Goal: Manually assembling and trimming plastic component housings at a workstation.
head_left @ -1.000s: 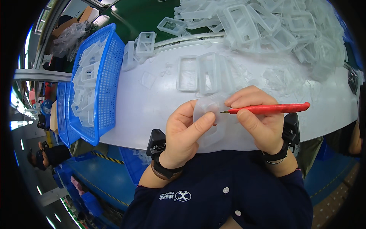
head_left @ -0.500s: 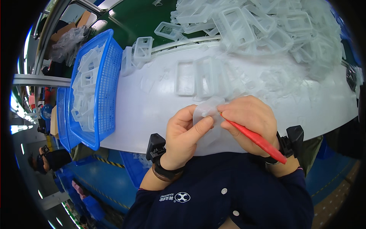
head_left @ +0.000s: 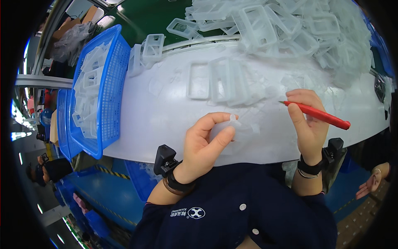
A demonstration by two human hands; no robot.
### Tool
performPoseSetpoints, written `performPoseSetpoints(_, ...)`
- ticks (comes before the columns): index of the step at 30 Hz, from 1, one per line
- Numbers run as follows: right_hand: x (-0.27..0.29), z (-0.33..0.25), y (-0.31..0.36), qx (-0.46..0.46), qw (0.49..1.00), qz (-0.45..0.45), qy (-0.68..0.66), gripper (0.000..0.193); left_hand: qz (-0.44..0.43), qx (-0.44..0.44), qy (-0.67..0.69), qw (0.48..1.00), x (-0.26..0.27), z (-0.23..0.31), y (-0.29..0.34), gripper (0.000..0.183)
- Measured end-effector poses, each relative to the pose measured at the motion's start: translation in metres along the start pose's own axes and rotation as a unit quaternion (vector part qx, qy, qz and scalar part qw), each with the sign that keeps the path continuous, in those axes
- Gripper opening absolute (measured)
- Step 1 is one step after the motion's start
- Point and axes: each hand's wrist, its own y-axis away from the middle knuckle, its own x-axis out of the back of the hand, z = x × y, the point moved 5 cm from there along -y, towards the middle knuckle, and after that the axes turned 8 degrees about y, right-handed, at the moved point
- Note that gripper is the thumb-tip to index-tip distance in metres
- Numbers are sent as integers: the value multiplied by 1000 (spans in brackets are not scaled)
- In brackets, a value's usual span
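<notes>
Mid-frame, the left hand [head_left: 202, 144] is pinching a translucent piece [head_left: 219, 128]; centre-right, the right hand [head_left: 309, 132] is holding a red tool [head_left: 325, 116].

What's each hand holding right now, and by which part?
Left hand: a translucent plastic piece, pinched by its left side. Right hand: a red-handled pointed tool, held by the handle near its tip.

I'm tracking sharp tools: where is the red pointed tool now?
In the head view, the red pointed tool is in the right hand, to the right of the translucent piece in the left hand.
</notes>
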Motion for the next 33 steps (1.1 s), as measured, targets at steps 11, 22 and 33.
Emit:
performPoseSetpoints(11, -48, -23, 12, -36, 963, -98, -247, 9, 0, -164, -230, 959, -9, 15, 0, 18)
performPoseSetpoints(22, -48, -48, 15, 283, 957, -43, 36, 22, 15, -261, -352, 899, -17, 25, 1, 13)
performPoseSetpoints(33, -11, 0, -10, 1, 999, -21, 50, 11, -3, -228, -240, 943, 2, 36, 0, 18)
